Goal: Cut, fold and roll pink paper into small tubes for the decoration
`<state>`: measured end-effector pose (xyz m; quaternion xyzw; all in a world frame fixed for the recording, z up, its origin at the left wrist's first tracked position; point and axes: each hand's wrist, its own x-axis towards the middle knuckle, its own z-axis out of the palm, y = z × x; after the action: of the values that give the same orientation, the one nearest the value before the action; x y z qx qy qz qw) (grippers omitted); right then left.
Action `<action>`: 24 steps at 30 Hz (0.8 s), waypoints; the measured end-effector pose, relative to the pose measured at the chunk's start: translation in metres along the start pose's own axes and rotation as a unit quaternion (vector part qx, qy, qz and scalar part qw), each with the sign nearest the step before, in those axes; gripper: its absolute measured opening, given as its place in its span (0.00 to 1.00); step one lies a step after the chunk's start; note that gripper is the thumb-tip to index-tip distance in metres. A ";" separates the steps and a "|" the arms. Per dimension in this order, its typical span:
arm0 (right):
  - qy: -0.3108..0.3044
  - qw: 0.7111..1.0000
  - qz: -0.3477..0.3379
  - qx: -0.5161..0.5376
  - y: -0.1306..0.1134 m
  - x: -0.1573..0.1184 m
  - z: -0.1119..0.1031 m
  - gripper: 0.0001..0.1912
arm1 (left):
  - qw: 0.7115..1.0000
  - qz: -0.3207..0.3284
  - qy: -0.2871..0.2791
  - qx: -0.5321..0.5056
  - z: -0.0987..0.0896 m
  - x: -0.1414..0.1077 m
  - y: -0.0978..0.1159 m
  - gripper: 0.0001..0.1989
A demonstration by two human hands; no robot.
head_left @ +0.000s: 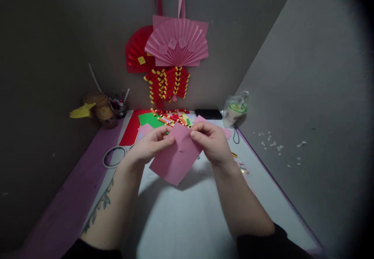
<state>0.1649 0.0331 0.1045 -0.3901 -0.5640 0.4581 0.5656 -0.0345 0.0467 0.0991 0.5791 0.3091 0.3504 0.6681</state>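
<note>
A pink paper sheet (pixel 178 153) is held up above the white table surface, tilted, with small slits or creases near its middle and right edge. My left hand (pixel 153 142) pinches its upper left edge between thumb and fingers. At the upper right edge, my right hand (pixel 210 140) grips the same sheet between thumb and fingers. Behind it lie a pile of small red, orange and green paper rolls (pixel 172 116), a green sheet (pixel 149 120) and a red sheet (pixel 130 128).
Tape rolls (pixel 106 161) lie left of my left hand. At the back stand a cup (pixel 103 109), a pen holder (pixel 120 105), a black phone-like object (pixel 208 114) and a bagged cup (pixel 233 112). Paper fans (pixel 179 42) and red-yellow strings (pixel 171 83) hang on the wall.
</note>
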 end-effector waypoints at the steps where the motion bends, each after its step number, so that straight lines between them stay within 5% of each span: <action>1: -0.007 1.000 0.000 -0.001 0.000 0.000 0.001 0.06 | 1.000 0.011 0.020 0.014 0.002 -0.001 0.002 0.18; 10: -0.066 0.998 -0.016 -0.001 -0.001 -0.004 0.005 0.04 | 0.988 0.032 0.118 0.093 0.014 -0.003 0.006 0.21; 24: -0.125 0.988 -0.093 -0.001 -0.004 -0.008 0.004 0.02 | 0.996 0.053 0.064 0.045 0.034 -0.001 0.006 0.16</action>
<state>0.1612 0.0242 0.1062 -0.2764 -0.6645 0.4481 0.5303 -0.0082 0.0270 0.1094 0.6002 0.3355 0.4075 0.6010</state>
